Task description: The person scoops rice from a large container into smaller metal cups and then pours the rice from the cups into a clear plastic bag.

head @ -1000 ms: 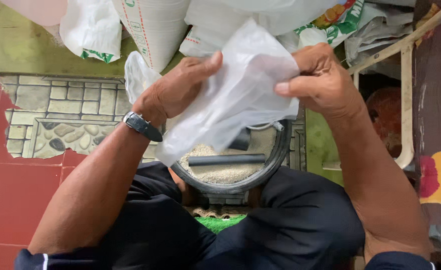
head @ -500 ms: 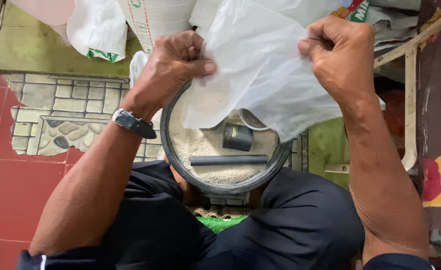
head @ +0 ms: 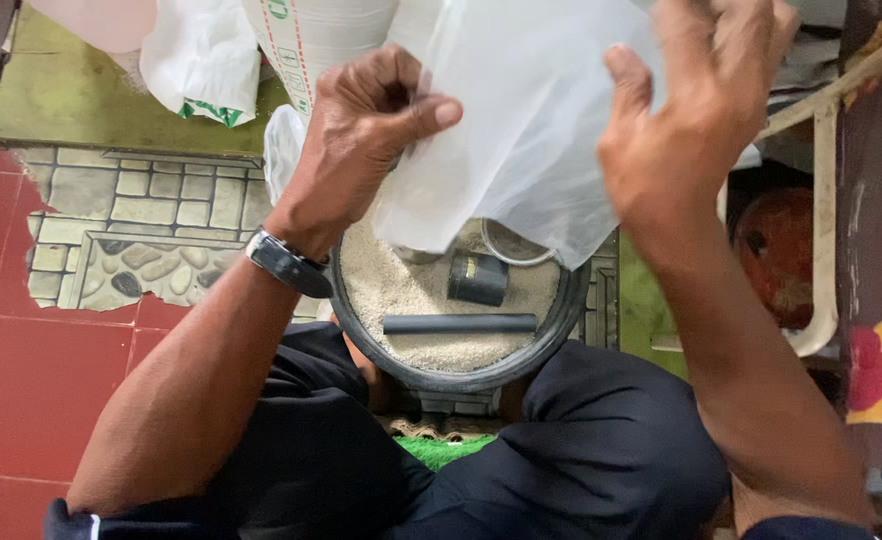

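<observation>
Both hands hold up a thin white plastic bag (head: 531,120) over a round dark bucket (head: 551,345) filled with pale grain (head: 391,290). My left hand (head: 366,135), with a dark wristwatch (head: 286,265) on its wrist, pinches the bag's left edge. My right hand (head: 696,110) grips the bag's right edge, fingers partly spread. On the grain lie a dark cylindrical scoop (head: 478,278), a grey bar handle (head: 459,323) and a small round tin (head: 513,248), partly hidden by the bag.
The bucket stands between my knees, in dark trousers (head: 581,460). White sacks (head: 316,35) and bags (head: 196,55) lean at the back. Red floor tiles (head: 21,380) and a stone-pattern mat (head: 131,225) lie to the left; a wooden frame (head: 826,210) and brown pot (head: 781,255) stand on the right.
Both hands have lifted the plastic bag higher and spread it wider, uncovering more of the grain, the scoop and the bar in the bucket.
</observation>
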